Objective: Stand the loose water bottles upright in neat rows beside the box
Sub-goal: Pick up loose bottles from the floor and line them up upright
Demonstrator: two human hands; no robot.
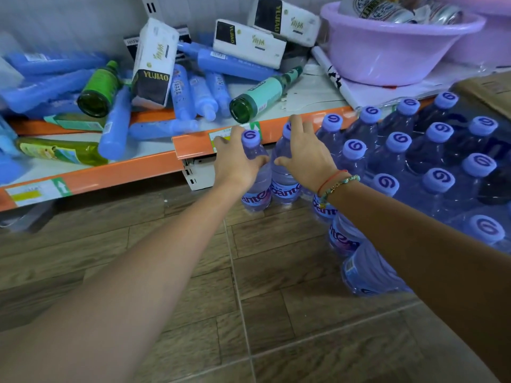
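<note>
Two clear water bottles with lilac caps stand upright on the wood-look floor, just in front of the low orange shelf edge. My left hand [235, 158] grips the shoulder of the left bottle [258, 193]. My right hand [307, 153] grips the right bottle [284, 186], covering most of its cap. To their right stand several rows of the same bottles [439, 150], upright and close together. Behind those rows, at the far right, is a brown cardboard box [489, 91].
The low white shelf with an orange front edge [193, 143] holds toppled blue bottles [182, 92], green glass bottles [260, 96] and tissue packs [154, 64]. A lilac plastic basin [387, 48] sits at the back right. Tiled floor [193, 286] lies below my arms.
</note>
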